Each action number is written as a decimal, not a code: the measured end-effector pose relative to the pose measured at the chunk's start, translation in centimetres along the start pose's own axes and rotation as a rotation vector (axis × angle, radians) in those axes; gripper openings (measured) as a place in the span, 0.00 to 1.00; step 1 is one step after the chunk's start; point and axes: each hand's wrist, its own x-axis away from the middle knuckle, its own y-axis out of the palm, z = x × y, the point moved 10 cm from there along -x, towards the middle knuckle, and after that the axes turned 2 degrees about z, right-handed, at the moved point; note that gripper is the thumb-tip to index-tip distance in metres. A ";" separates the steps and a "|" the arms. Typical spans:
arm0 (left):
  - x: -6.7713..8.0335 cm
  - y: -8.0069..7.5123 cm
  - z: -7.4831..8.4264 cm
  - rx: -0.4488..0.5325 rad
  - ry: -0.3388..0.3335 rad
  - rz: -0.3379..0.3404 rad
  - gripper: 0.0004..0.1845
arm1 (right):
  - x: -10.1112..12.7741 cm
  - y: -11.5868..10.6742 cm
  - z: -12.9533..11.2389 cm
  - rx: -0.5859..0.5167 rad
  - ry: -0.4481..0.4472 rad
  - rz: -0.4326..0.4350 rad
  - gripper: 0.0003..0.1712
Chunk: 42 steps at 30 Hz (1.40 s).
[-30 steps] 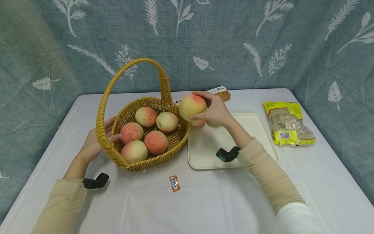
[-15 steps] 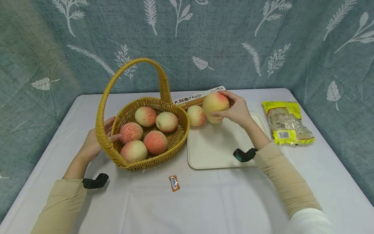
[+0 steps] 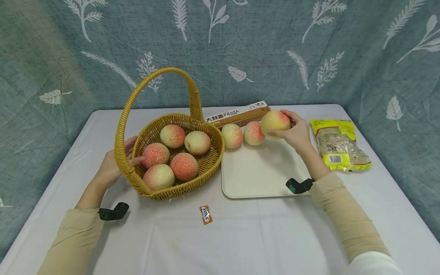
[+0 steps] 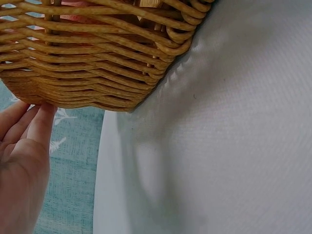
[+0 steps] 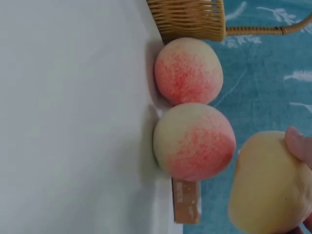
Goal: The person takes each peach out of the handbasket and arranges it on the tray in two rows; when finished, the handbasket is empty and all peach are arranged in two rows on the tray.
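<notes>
Since a moment ago the right hand (image 3: pixel 296 133) has carried its peach (image 3: pixel 274 122) rightward over the tray (image 3: pixel 261 172) and now holds it, fingers curled round it, just beside the second of two peaches (image 3: pixel 254 133) at the tray's far edge, so it should come down gently next to that one. By the left wrist view, the left hand (image 4: pixel 19 165) rests straight-fingered against the basket (image 4: pixel 97 53), steadying it on the counter (image 4: pixel 219 161). From the right wrist, the held peach hangs above and just apart from its neighbour (image 5: pixel 194 141), so a loosened grip only once it rests would stop rolling.

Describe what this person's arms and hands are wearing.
Both arms wear tan long sleeves; the right sleeve shows a white layer near the shoulder. The left wrist carries a black clip-like device, the right wrist a black and green one. The hands are bare.
</notes>
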 end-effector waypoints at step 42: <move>0.1 0.1 0.3 0.022 -0.035 -0.011 0.41 | -0.5 1.2 4.2 0.440 0.037 -0.104 0.49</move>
